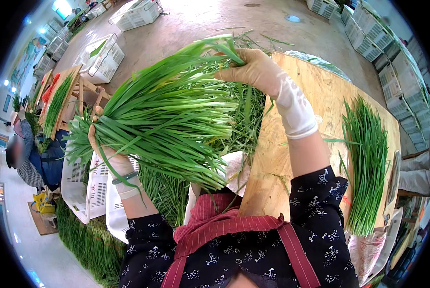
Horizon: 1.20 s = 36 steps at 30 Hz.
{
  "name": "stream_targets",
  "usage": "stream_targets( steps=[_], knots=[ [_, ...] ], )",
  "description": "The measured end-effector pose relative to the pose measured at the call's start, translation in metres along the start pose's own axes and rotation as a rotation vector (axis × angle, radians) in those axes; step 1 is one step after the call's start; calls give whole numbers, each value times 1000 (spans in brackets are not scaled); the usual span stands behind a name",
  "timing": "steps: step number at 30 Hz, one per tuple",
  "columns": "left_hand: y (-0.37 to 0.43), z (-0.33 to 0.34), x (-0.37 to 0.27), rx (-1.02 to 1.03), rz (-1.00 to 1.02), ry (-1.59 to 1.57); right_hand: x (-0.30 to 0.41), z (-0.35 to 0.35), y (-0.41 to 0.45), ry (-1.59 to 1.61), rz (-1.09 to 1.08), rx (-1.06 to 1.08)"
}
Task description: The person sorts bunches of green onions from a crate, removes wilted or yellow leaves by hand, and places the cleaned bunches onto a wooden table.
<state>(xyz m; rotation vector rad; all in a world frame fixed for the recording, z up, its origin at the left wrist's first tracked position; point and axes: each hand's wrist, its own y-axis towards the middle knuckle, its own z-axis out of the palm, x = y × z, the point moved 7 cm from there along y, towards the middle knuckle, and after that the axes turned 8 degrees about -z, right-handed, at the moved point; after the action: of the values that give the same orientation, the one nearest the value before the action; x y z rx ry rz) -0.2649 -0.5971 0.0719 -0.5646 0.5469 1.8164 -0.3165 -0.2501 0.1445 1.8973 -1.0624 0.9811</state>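
A large bundle of garlic chives (171, 115) fans out before me, its pale stem ends pointing right. My left hand (108, 151), gloved and with a bangle at the wrist, grips it near the leafy end. Thumb and fingers of my gloved right hand (253, 68) close on several bent chive leaves (233, 54) beside the bundle's upper edge. Under that hand is a heap of loose leaves and trimmings (251, 115). A neat pile of chives (366, 169) lies on the wooden board (308, 158) at my right.
White plastic crates (99, 187) stand at my left, with more chives (164, 190) beside my lap. Bundled chives (89, 248) cover the floor at lower left. Another person (38, 158) sits at far left by a slanted board. Stacked crates (402, 82) line the right side.
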Motion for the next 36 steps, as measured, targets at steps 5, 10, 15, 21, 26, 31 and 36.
stream_targets(
  steps=[5,10,15,21,26,31,36],
  knots=[
    [5,-23,-8,45,-61,-127,-25,-10,-11,673,-55,-184],
    [7,-17,-4,272,-220,-403,-54,-73,-8,1272,-372,-183],
    [10,-8,-2,306,-131,-160,-75,-46,15,421,47,-204],
    [7,-25,-3,159,-124,-149,-47,30,28,674,33,160],
    [5,-11,9,112,-116,-111,-30,-6,9,616,-91,-14],
    [0,4,18,61,-142,-156,-53,-48,-20,1097,-392,-200],
    [2,-3,15,85,-135,-150,-96,-69,-41,1034,-292,-240]
  ],
)
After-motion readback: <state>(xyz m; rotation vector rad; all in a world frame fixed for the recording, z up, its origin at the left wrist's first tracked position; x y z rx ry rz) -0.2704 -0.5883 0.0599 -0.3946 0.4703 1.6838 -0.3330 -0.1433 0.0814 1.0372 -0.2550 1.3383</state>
